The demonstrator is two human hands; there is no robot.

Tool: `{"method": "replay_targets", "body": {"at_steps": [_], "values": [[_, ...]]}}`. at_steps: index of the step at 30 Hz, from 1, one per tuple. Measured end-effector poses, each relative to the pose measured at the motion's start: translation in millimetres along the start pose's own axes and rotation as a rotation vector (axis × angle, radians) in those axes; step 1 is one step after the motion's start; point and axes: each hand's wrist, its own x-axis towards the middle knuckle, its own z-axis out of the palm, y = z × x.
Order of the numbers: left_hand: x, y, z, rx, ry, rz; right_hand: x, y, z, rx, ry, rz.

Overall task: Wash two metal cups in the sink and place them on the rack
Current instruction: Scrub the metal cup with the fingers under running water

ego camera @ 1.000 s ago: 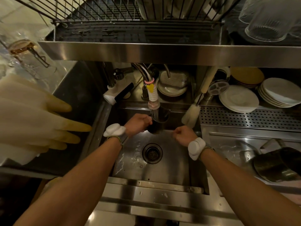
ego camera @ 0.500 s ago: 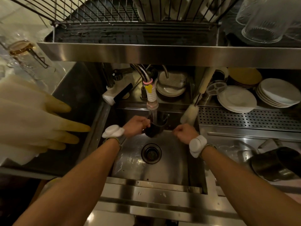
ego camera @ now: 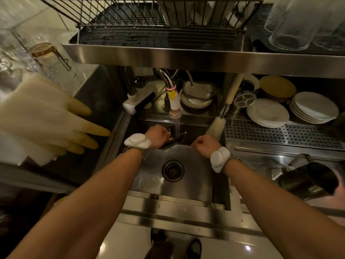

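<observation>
The left hand (ego camera: 157, 136) grips one cup (ego camera: 174, 136) under the tap (ego camera: 174, 107), probably so that the stream rinses it. The right hand (ego camera: 204, 144) is curled in a fist and holds nothing. The second cup (ego camera: 308, 182) lies on its side on the surface (ego camera: 261, 161) at the right, not yet washed, I think.

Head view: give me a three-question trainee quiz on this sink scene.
1. True or false: the left hand holds a metal cup under the running faucet.
2. The second metal cup lies: A in a bucket; B on the right counter; C on a stove.
3. Fill in: the right hand is a fist holding ____.
Key: 1 true; 2 B; 3 nothing.
</observation>
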Motion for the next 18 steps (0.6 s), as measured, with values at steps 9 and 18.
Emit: {"method": "replay_targets", "body": {"at_steps": [9,18], "values": [[-16,15,-16,0.624,0.111,0.033,-11,-9,-15,0.048,0.031,-0.027],[-26,22,-22,0.956,0.135,0.158,-15,-9,-17,0.02,0.061,-0.047]]}}
